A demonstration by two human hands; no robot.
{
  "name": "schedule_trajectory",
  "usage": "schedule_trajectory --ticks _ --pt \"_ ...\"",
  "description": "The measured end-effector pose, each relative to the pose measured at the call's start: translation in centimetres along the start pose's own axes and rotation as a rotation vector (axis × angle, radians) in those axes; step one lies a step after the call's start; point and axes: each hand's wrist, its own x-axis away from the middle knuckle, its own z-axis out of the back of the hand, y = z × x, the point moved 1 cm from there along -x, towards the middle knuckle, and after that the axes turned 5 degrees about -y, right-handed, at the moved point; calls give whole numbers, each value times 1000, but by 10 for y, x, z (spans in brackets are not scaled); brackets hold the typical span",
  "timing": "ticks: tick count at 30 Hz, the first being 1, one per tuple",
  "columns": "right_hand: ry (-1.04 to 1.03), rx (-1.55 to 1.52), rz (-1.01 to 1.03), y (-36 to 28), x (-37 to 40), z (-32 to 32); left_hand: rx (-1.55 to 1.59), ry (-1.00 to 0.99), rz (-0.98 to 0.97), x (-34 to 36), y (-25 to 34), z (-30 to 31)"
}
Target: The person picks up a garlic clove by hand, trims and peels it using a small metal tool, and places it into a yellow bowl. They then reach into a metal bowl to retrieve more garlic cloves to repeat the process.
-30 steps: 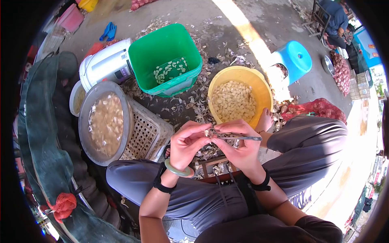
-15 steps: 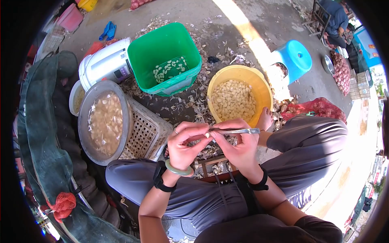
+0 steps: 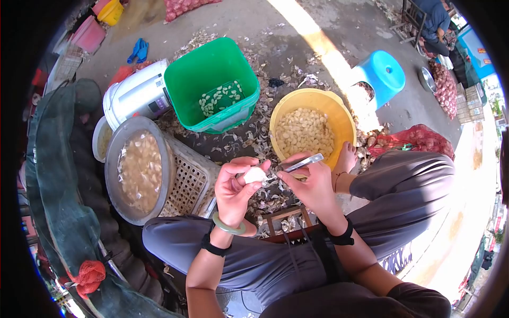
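My left hand is closed around a pale, peeled-looking garlic clove, pinched between thumb and fingers above my lap. Close beside it on the right, my right hand grips a small metal knife. Its handle points up and right; the blade end is toward the clove and hard to see. Beyond my hands stands a yellow basin with many pale cloves in it. Farther left, a green bucket has some cloves at the bottom.
Left, a grey basin of cloves in water rests on a plastic crate. A white bucket lies tipped behind it. A blue stool and a red net bag are right. Garlic skins litter the floor. Another person sits far right.
My hands have moved apart. The clove now shows larger in my left hand, and the knife in my right hand has tilted, its handle end higher.
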Motion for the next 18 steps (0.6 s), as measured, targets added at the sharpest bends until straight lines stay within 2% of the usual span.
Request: schedule_trajectory --ticks 1,2,3,5,6,10,18 --pt "51 31 109 -6 2 -3 -1 4 3 0 0 0" --pt "114 -172 123 -10 4 -8 9 9 6 1 0 -1" --pt "113 -170 120 -15 7 -9 22 12 7 1 0 -2" --pt "205 -282 336 -27 10 -7 -5 1 38 4 1 -1" --pt "163 -231 403 -31 10 -4 -35 -10 70 6 2 0" --pt "108 -67 484 -39 9 -3 -116 -16 23 8 1 -1" --pt "106 -49 448 -34 8 -6 -198 22 -23 7 5 -6"
